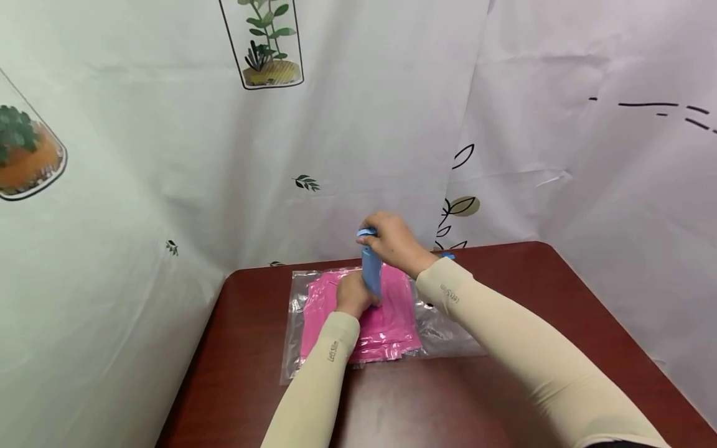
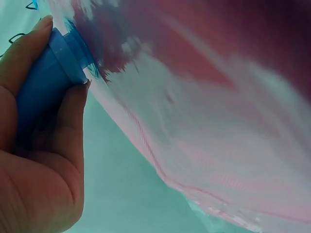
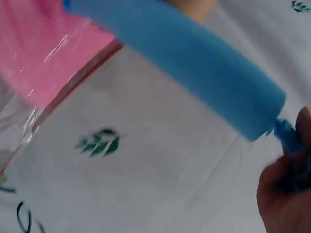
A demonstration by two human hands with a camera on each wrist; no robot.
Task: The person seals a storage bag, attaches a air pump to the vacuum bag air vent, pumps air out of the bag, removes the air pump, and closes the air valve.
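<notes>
A blue hand pump (image 1: 371,272) stands upright over a clear plastic storage bag (image 1: 291,339) with folded pink fabric (image 1: 400,305) inside. Low on the pump, the left hand (image 1: 354,295) curls round its barrel. In the left wrist view, thumb and fingers grip the blue lower end (image 2: 48,73), whose narrower collar sits against the bag's surface. The right hand (image 1: 394,242) grips the pump's handle (image 3: 290,137) at the top. A short stretch of rod shows between handle and barrel in the right wrist view.
The bag lies on a dark red-brown table (image 1: 392,404), near its far edge. A small blue piece (image 1: 447,256) shows by the bag's far right side. White curtain (image 1: 364,124) with plant prints hangs behind and beside the table.
</notes>
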